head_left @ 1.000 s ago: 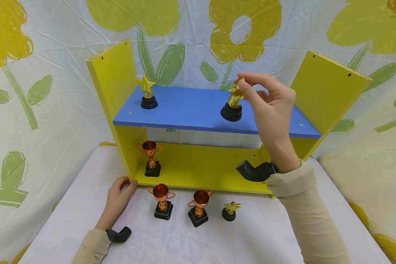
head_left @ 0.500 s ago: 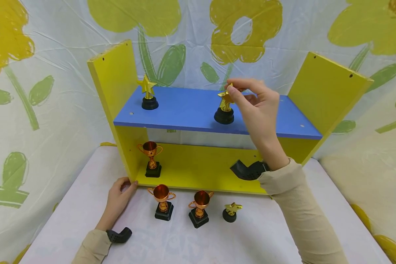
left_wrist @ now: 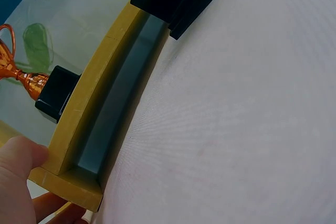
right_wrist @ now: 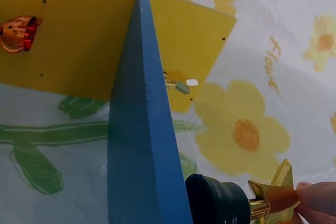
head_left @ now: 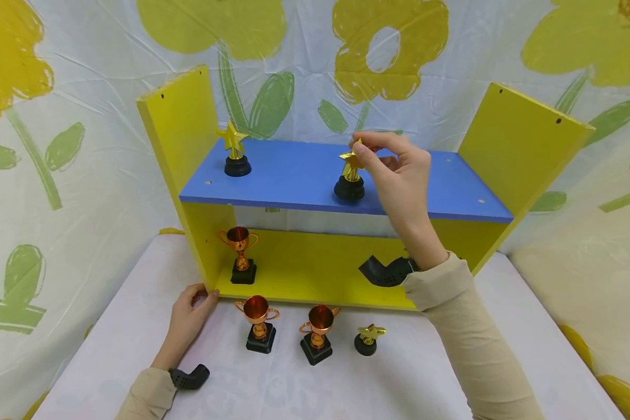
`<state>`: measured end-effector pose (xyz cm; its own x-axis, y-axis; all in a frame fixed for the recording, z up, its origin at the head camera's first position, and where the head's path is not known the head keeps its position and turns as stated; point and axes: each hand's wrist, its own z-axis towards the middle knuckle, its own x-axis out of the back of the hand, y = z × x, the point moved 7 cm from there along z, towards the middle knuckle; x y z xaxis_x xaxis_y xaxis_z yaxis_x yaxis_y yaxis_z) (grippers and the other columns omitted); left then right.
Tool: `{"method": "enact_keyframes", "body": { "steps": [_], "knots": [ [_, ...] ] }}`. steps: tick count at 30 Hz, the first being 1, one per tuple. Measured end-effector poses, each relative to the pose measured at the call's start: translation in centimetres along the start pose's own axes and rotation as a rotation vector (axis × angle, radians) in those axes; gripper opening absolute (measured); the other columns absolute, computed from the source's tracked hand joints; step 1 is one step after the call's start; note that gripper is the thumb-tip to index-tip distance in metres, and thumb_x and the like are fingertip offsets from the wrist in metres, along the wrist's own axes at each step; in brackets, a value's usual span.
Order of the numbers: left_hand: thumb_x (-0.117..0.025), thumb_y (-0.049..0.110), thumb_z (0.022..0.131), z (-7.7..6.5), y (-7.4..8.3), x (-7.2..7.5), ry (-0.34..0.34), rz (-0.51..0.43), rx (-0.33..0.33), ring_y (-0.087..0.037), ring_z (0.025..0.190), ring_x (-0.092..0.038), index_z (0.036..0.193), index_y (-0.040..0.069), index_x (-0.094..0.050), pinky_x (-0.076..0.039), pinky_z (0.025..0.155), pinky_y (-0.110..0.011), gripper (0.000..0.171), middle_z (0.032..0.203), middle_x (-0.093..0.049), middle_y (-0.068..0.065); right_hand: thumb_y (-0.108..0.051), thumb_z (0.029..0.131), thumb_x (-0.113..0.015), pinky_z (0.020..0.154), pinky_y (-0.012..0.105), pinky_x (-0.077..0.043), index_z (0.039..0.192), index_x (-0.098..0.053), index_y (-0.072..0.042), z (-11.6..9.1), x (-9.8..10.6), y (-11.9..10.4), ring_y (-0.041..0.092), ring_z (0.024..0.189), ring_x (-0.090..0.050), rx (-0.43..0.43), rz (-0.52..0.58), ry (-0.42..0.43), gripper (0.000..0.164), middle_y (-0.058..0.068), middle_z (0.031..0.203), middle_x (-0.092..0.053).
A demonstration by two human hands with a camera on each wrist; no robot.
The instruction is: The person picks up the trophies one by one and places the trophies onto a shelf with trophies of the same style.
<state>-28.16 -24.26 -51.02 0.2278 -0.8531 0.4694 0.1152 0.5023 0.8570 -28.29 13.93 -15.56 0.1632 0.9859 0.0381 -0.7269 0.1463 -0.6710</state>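
Note:
My right hand [head_left: 404, 181] pinches a gold star trophy [head_left: 352, 169] by its star, thumb and fingers at the top. Its round black base [right_wrist: 219, 200] is upright at the front part of the blue shelf board [head_left: 294, 175]; whether it touches the board I cannot tell. My left hand [head_left: 188, 315] grips the lower left front corner of the yellow shelf unit [head_left: 315, 274], thumb [left_wrist: 23, 156] on one side and fingers on the other. Another star trophy [head_left: 235, 149] stands at the blue board's left end. Below it, a bronze cup trophy [head_left: 241, 256] stands on the yellow bottom board.
Two bronze cup trophies, a left one [head_left: 259, 324] and a right one [head_left: 317, 335], stand on the white-covered table [head_left: 273, 396] before the unit. A small gold star trophy [head_left: 368, 338] stands to their right. Yellow side panels [head_left: 525, 140] rise at both ends. A flower-printed cloth [head_left: 304, 70] hangs behind.
My right hand has moved left and slightly down with the star trophy, lowering it toward the blue board and turning it more upright. My left hand has kept its place on the unit's corner.

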Motion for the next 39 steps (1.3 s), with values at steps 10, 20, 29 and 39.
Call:
{"method": "enact_keyframes", "body": {
  "steps": [10,20,29,39],
  "knots": [
    [-0.065,0.032,0.096,0.0,0.0,0.0,-0.003,-0.002,-0.003,-0.031,0.116,-0.052,0.12,0.0,-0.061,-0.039,0.101,-0.049,0.04,0.121,-0.06,-0.018,-0.004,0.092,-0.07,0.055,0.023,-0.042,0.106,-0.073,0.005,-0.1,0.0,1.4,0.015,0.079,-0.065,-0.039,-0.025,-0.003,0.017,0.005,0.094,-0.072],
    [-0.065,0.032,0.096,0.0,0.2,-0.1,-0.011,-0.01,-0.004,-0.031,0.116,-0.051,0.121,-0.001,-0.06,-0.038,0.101,-0.048,0.041,0.121,-0.059,-0.018,-0.01,0.092,-0.071,0.067,0.025,-0.051,0.106,-0.075,0.0,-0.1,0.1,2.1,0.022,0.082,-0.061,-0.044,-0.023,0.009,0.017,0.002,0.097,-0.073],
    [-0.065,0.032,0.096,0.0,0.1,-0.1,-0.01,-0.009,0.009,-0.029,0.115,-0.051,0.12,0.0,-0.06,-0.039,0.1,-0.046,0.041,0.121,-0.059,-0.017,-0.012,0.093,-0.07,0.077,0.026,-0.055,0.106,-0.075,0.001,-0.1,-0.2,2.5,0.027,0.089,-0.062,-0.07,-0.005,0.004,0.019,0.004,0.097,-0.073],
    [-0.066,0.031,0.096,0.0,0.0,0.0,0.005,0.011,0.007,-0.029,0.114,-0.052,0.119,0.0,-0.061,-0.039,0.099,-0.045,0.039,0.12,-0.06,-0.017,-0.014,0.092,-0.072,0.076,0.025,-0.055,0.109,-0.075,-0.003,-0.1,-0.5,2.8,0.023,0.086,-0.064,-0.08,-0.024,0.002,0.021,0.004,0.099,-0.073]
  ]
}}
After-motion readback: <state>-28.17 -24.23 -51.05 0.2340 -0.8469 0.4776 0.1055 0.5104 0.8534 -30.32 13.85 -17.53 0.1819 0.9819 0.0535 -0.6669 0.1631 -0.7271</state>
